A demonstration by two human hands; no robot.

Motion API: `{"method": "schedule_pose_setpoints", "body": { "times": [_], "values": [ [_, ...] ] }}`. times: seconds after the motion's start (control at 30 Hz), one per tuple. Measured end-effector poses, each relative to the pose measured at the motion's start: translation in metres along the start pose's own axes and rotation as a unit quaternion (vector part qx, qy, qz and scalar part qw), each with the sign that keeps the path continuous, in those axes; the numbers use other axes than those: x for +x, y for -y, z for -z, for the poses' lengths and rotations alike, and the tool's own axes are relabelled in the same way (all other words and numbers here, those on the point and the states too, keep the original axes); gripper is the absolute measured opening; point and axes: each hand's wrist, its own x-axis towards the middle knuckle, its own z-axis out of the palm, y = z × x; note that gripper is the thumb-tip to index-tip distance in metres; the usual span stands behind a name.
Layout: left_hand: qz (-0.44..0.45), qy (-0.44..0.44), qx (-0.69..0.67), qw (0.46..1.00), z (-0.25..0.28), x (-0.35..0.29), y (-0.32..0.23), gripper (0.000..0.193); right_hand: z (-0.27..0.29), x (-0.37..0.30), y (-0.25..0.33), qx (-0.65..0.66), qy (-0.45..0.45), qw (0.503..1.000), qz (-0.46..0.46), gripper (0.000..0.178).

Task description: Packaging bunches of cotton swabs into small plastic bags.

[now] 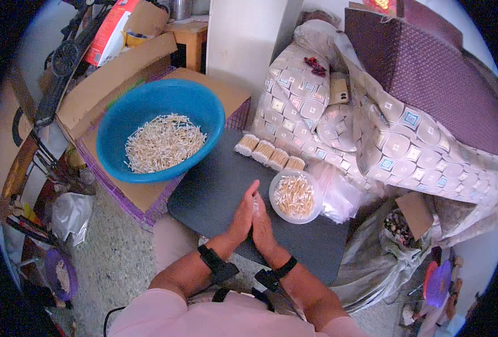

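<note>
My left hand [242, 216] and my right hand [262, 226] are pressed palm to palm over the dark grey board [215, 168]. A small whitish bit shows between the fingers; what it is I cannot make out. Just right of my right hand stands a white bowl [273, 194] heaped with loose cotton swabs [294, 196]. Beyond my hands, several packed bundles of cotton swabs [264, 151] lie in a row along the board's far edge. Clear plastic bags [339, 194] lie beside the bowl on its right.
To the left, a large blue basin [108, 151] holds a big pile of cotton swabs [165, 143] on a cardboard-topped crate [134, 199]. A patterned-covered seat [294, 84] stands at the far right. A grey sack [372, 264] sits right of the board.
</note>
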Motion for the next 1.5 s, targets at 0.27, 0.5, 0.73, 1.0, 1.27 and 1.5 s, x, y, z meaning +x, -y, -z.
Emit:
{"method": "schedule_pose_setpoints", "body": {
  "times": [0.27, 0.5, 0.73, 1.0, 1.27, 1.5],
  "values": [
    [0.033, -0.005, -0.028, 0.999, 0.006, 0.010, 0.008, 0.058, -0.002, -0.001, -0.007, -0.013, -0.007, 1.000, 0.000, 0.061],
    [0.066, -0.067, -0.235, 0.968, 0.016, 0.030, 0.004, 0.068, 0.006, 0.026, -0.035, 0.121, -0.012, 0.991, -0.047, 0.060],
    [0.095, -0.029, -0.172, 0.980, 0.021, 0.016, 0.015, 0.070, 0.001, 0.024, -0.026, 0.053, -0.018, 0.998, -0.024, 0.063],
    [0.017, 0.035, 0.008, 0.999, 0.019, 0.008, 0.013, 0.072, -0.006, 0.023, -0.010, -0.076, 0.005, 0.997, 0.023, 0.071],
    [0.042, 0.025, -0.047, 0.998, 0.022, 0.013, 0.016, 0.057, -0.006, 0.027, -0.019, -0.117, -0.020, 0.993, 0.021, 0.068],
    [0.042, 0.009, -0.057, 0.997, 0.016, 0.013, 0.022, 0.059, -0.004, 0.028, -0.022, -0.157, -0.043, 0.986, 0.028, 0.066]
  ]
}}
